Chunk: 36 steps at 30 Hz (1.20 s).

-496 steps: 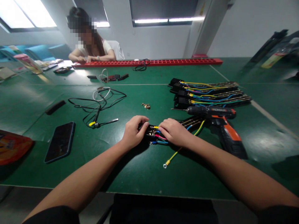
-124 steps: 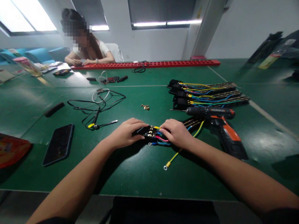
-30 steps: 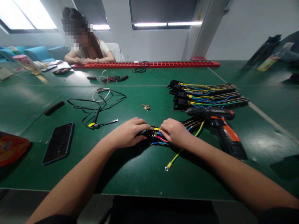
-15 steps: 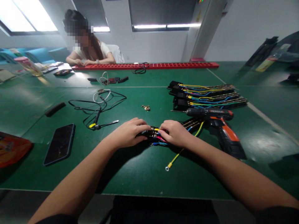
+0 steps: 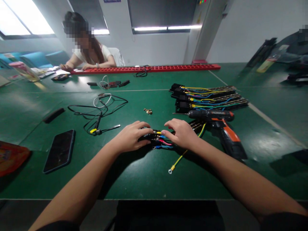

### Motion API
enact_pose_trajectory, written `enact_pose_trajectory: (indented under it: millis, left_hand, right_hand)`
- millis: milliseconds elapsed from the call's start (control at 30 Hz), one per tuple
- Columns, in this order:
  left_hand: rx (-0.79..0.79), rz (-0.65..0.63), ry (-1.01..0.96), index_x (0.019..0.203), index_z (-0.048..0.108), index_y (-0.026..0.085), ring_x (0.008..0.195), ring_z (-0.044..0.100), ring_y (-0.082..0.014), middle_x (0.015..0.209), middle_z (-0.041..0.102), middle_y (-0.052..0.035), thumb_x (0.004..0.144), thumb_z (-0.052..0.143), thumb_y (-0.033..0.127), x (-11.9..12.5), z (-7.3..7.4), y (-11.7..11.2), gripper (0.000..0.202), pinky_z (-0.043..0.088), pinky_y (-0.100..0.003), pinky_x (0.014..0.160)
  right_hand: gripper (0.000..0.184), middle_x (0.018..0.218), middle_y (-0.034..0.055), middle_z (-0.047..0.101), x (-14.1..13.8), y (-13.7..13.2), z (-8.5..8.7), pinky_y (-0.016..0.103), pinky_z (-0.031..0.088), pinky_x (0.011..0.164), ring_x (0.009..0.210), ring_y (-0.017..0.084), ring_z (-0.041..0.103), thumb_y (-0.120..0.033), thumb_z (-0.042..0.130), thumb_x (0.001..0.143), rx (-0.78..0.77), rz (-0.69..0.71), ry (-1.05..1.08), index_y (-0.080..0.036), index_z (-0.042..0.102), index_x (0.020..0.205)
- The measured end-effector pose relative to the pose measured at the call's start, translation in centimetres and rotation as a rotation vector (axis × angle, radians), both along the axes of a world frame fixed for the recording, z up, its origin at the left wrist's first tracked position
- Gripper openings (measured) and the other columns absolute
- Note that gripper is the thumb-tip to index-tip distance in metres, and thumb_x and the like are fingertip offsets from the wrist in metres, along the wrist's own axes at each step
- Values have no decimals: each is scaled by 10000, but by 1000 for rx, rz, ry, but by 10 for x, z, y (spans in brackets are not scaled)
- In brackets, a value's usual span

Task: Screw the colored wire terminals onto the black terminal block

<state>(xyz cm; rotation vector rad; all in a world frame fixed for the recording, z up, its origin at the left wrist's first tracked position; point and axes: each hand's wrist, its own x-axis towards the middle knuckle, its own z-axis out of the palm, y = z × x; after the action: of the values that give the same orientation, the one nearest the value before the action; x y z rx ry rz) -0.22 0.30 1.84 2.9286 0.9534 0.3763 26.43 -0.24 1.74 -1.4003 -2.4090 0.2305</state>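
My left hand (image 5: 132, 136) is closed around the left end of a black terminal block (image 5: 154, 141), thumb on the near side and fingers on the far side. Yellow, blue and red wires run rightward from the block. Just right of it, my right hand (image 5: 183, 133) is open, thumb and fingers spread over the wires with nothing gripped between them. A loose blue wire (image 5: 166, 147) lies along the block's near side. Closer to me rests the ring terminal (image 5: 170, 170) of a yellow-green wire (image 5: 179, 159). Beyond the block lies a small pile of brass-coloured screws (image 5: 148, 111).
A cordless drill (image 5: 211, 116) lies right of my hands, with several wired black blocks (image 5: 185, 96) behind it. Tangled cables (image 5: 98, 112), a phone (image 5: 59, 150) and an orange bag (image 5: 13, 157) are at left. Across the green table (image 5: 134, 179), a person (image 5: 89, 54) sits by a red rail (image 5: 163, 68).
My right thumb and fingers have spread apart and lifted off the wires at the block. My left hand keeps its hold. The view has shifted slightly; the person opposite has moved one hand outward.
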Motion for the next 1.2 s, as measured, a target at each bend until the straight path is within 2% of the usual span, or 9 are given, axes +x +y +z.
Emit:
enact_pose_trajectory:
  millis: [133,267,467,633,767,933,1067,1200]
  left_hand:
    - [-3,-5,-2,1257,621,222,1053,594,-262,1256,615,-113,963,595,374,1,1,-2,332,512,-424,917]
    - [-20,-12,-9,1288,601,219,1066,587,-260,1271,608,-118,969,580,361,3,1,-2,350,503,-427,939]
    - [-31,-11,-27,1295,605,219,1101,587,-269,1307,592,-133,959,587,362,2,-1,-2,365,502,-440,954]
    - [-47,-14,-45,1277,618,207,1103,586,-273,1293,598,-139,951,598,357,3,-1,-2,360,506,-448,951]
    - [-44,-20,-43,1274,611,206,1088,582,-263,1294,598,-133,959,590,354,4,0,-2,349,502,-438,948]
    - [-52,-28,-34,1277,601,210,1085,582,-258,1297,606,-125,967,581,359,4,0,-1,345,488,-431,949]
    - [-50,-36,-36,1271,600,204,1070,585,-255,1283,620,-125,970,571,356,5,-1,-1,339,480,-425,935]
    - [-62,-42,-46,1259,611,199,1045,591,-252,1255,642,-122,961,580,341,6,0,-1,332,474,-420,918]
  right_hand:
    - [493,1244,120,651,9,-3,12,378,469,971,1114,240,619,-522,536,955,2,-42,31,-145,617,1262]
    - [559,1374,165,586,30,-2,28,447,450,1094,1268,294,569,-484,594,928,49,-40,45,-116,558,1348]
    - [675,1481,139,513,73,2,49,506,398,1196,1390,293,498,-537,603,908,129,-59,89,-159,486,1454]
    - [822,1557,115,434,106,1,57,564,325,1236,1460,322,421,-601,643,856,165,-120,111,-199,406,1532]
    - [917,1561,115,429,131,-3,60,575,337,1228,1437,352,443,-668,659,814,193,-178,143,-201,377,1552]
    - [897,1587,54,400,158,-8,59,567,388,1211,1407,361,474,-665,644,824,155,-270,175,-301,326,1579]
    - [953,1562,99,426,175,-9,47,588,387,1201,1394,391,476,-706,652,794,123,-336,173,-255,343,1575]
    - [934,1551,133,433,184,-9,32,608,350,1212,1400,412,459,-720,642,783,94,-353,154,-233,397,1542]
